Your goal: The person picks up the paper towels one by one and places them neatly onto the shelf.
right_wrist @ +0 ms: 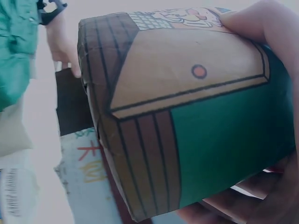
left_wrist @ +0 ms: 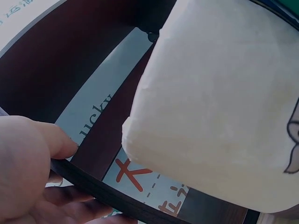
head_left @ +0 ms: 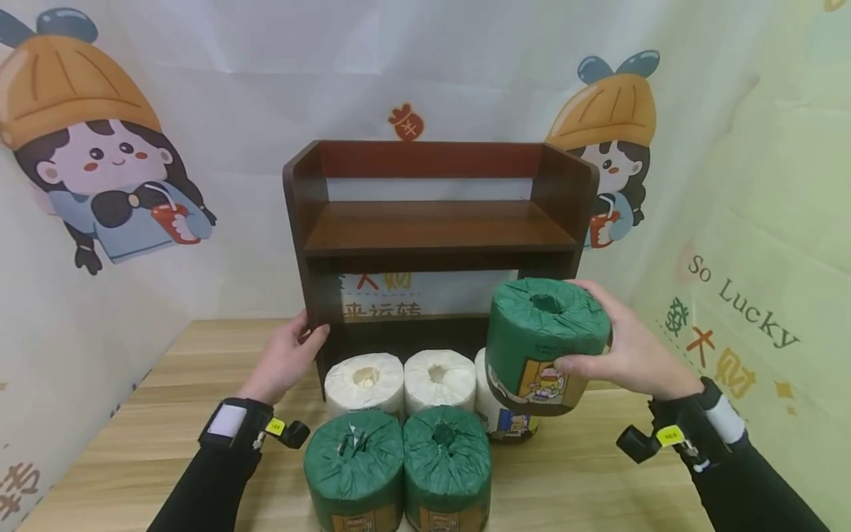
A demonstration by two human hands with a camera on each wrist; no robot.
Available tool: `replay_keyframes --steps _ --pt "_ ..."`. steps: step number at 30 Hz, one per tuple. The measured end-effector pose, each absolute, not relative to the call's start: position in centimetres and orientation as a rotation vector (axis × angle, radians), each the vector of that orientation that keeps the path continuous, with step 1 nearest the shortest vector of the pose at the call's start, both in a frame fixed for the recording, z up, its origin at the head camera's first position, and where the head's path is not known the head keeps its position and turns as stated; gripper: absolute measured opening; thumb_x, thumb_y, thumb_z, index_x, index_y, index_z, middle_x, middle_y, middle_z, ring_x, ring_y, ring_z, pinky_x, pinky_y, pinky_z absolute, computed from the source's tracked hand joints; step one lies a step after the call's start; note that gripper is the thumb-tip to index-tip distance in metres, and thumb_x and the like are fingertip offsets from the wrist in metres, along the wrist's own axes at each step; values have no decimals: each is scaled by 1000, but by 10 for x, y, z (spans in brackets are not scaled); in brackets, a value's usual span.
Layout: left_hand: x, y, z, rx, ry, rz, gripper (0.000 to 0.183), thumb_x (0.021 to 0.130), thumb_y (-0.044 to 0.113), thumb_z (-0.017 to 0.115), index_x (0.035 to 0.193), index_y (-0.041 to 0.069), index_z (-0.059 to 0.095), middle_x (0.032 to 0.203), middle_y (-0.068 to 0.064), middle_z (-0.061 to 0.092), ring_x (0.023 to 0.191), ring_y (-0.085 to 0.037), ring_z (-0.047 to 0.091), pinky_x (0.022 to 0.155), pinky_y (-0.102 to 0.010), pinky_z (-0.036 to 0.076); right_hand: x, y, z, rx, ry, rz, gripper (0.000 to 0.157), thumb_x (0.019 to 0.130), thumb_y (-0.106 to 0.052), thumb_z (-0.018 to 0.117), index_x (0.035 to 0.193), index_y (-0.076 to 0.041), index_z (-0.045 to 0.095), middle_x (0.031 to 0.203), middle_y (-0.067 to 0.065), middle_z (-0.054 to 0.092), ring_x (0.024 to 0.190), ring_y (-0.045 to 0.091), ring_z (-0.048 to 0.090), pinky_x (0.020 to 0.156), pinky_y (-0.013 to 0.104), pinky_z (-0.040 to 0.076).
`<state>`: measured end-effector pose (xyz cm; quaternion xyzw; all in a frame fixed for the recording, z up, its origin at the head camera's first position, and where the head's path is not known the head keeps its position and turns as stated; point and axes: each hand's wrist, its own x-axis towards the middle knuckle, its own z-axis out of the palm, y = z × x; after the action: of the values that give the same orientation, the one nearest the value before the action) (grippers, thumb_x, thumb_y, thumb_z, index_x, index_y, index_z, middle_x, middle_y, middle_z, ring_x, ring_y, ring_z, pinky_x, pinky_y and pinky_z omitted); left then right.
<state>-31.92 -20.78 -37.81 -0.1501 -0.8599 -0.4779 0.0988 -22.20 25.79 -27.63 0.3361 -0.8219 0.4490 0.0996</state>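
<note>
My right hand (head_left: 628, 351) grips a green paper-wrapped toilet roll (head_left: 521, 332), thumb on its printed front and fingers round the far side. The roll is raised and slightly tilted, overlapping a white-wrapped roll (head_left: 487, 414) behind it in the head view. With my left hand (head_left: 287, 351) I hold the left side panel of a dark brown two-tier shelf (head_left: 439, 225); in the left wrist view the thumb (left_wrist: 60, 140) lies inside its edge and the fingers pass outside. Two more white rolls (head_left: 366, 380) stand before the shelf's lower tier.
Two green rolls (head_left: 355, 462) stand side by side on the wooden table (head_left: 585, 480), in front of the white ones. A printed cloth backdrop (head_left: 253, 111) hangs behind the shelf and along both sides.
</note>
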Motion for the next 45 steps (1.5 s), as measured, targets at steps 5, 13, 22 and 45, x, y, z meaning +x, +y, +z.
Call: replay_keyframes --steps 5,13,22,45 --pt "-319 -208 -379 -439 -2547 -1410 51 107 33 48 152 14 35 147 -18 41 128 -35 41 99 -58 43 -233 254 -254 947 -2424 1305 82 77 -3 80 145 -19 37 132 -1 48 116 21 48 93 43 48" --pt "-318 -208 -378 -441 -2554 -1404 54 106 37 47 153 15 34 148 -19 39 128 -36 40 100 -57 43 -253 248 -222 861 -2374 1342 73 83 -7 74 145 -15 37 130 4 48 114 22 48 88 29 50" --pt "-317 -208 -378 -425 -2550 -1409 49 107 32 48 151 14 37 147 -20 40 127 -36 41 98 -57 44 -274 236 -190 655 -2371 1193 78 83 -30 77 147 -14 34 131 7 48 113 22 46 92 54 45" --pt "-318 -206 -378 -435 -2533 -1439 50 107 27 48 152 10 35 147 -20 39 128 -36 40 100 -58 42 -289 204 -194 282 -2272 1083 102 83 -56 73 150 -15 7 134 16 27 116 29 40 94 49 50"
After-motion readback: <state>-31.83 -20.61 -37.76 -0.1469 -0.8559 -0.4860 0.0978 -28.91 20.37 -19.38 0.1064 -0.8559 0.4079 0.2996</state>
